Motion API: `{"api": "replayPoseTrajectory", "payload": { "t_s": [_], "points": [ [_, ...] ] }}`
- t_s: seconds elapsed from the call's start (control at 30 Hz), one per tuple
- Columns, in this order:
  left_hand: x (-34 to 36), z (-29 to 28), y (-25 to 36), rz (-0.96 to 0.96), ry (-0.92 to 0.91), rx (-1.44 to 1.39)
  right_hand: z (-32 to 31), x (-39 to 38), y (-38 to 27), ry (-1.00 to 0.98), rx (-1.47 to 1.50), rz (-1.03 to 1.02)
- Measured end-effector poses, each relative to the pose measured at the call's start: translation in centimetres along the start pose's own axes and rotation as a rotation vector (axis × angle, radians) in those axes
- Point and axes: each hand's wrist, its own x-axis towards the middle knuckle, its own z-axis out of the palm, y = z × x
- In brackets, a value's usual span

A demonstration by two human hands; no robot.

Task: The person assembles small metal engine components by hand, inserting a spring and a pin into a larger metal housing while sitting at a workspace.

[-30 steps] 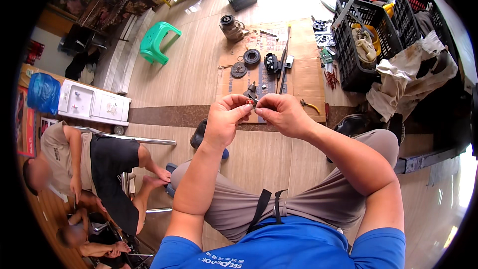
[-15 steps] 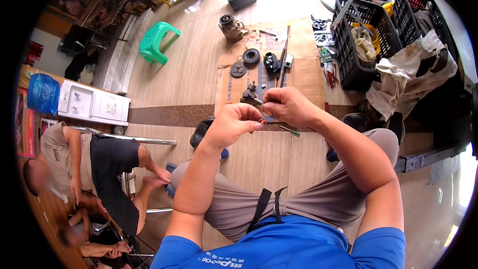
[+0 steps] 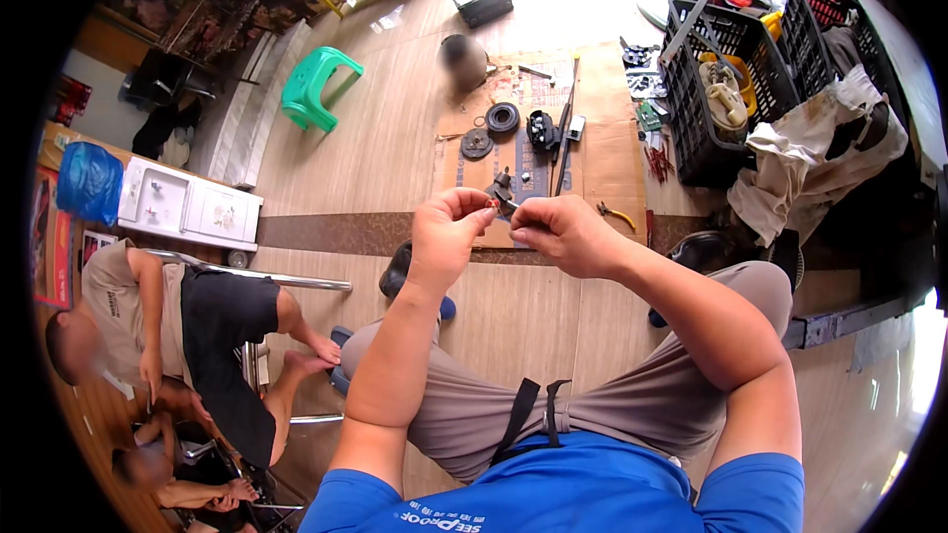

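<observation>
My left hand [image 3: 454, 232] pinches a small red piece [image 3: 493, 205] between thumb and fingertips. Just right of it, my right hand [image 3: 553, 229] is closed on a thin metal piece [image 3: 510, 207], its tip close to the red one. Beyond both, a dark metal part [image 3: 502, 180] lies on the cardboard mat [image 3: 607, 118]. A black ring [image 3: 502, 115], a dark disc [image 3: 476, 143], a black component [image 3: 542, 130], long rods [image 3: 565, 148] and yellow-handled pliers [image 3: 616, 214] lie there too. A larger part [image 3: 464, 63] at the back is blurred.
Two co-workers [image 3: 217, 336] [image 3: 148, 469] sit at left beside a white appliance [image 3: 188, 209]. A green stool [image 3: 316, 89] stands back left. Black crates [image 3: 721, 109] and cloth [image 3: 810, 148] crowd the right, near a dark metal frame [image 3: 829, 326]. My shoes [image 3: 696, 247] flank the mat.
Since half a second ago, my left hand has risen and shifted left, while my right hand has lowered, bringing the fingertips level and close, much as a second ago. The view has shifted slightly.
</observation>
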Motion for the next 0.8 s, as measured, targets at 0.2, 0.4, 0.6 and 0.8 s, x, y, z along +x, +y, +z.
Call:
{"api": "replayPoseTrajectory", "payload": {
  "t_s": [0.2,0.4,0.6,0.8],
  "points": [
    [-0.8,0.9,-0.1,-0.069,-0.132,0.232,-1.4,0.5,-1.0,0.033,-0.087,-0.018],
    [-1.4,1.2,1.1,-0.138,-0.404,0.255,-2.0,1.3,2.7,0.116,-0.014,-0.074],
    [-0.5,-1.0,1.3,-0.079,-0.343,-0.224,-3.0,0.8,2.8,-0.026,0.394,0.202],
    [0.1,-1.4,1.1,-0.011,-0.122,-0.449,-2.6,0.4,4.0,-0.124,0.350,0.290]
  ]
}}
